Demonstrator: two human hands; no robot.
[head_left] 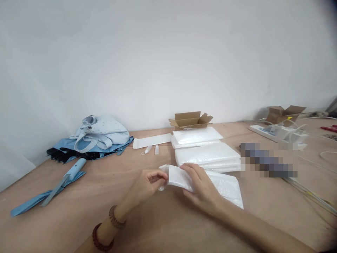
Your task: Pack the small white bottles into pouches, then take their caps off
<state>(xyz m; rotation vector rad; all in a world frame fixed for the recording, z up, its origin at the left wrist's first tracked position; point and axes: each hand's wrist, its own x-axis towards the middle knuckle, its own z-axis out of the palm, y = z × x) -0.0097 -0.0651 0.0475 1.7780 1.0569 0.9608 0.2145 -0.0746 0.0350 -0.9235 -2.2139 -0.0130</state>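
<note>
Our right hand point(201, 188) clamps a folded white padded mailer point(180, 179) from above, fingers curled over it. Our left hand point(149, 184) pinches the mailer's left edge between thumb and fingertips, so the mailer sits between the two hands, which are nearly touching. Its loose end trails toward 4 o'clock. Stacked white mailers point(207, 154) and an open cardboard box point(191, 120) lie at 12 o'clock, a white power strip point(273, 133) at 2 o'clock, and a blue folding umbrella point(52, 193) at 9 o'clock. Beaded bracelets point(113, 218) circle our left wrist. The power strip's markings are too small to read.

left hand point(149, 185) and right hand point(201, 188) grip, close together.
</note>
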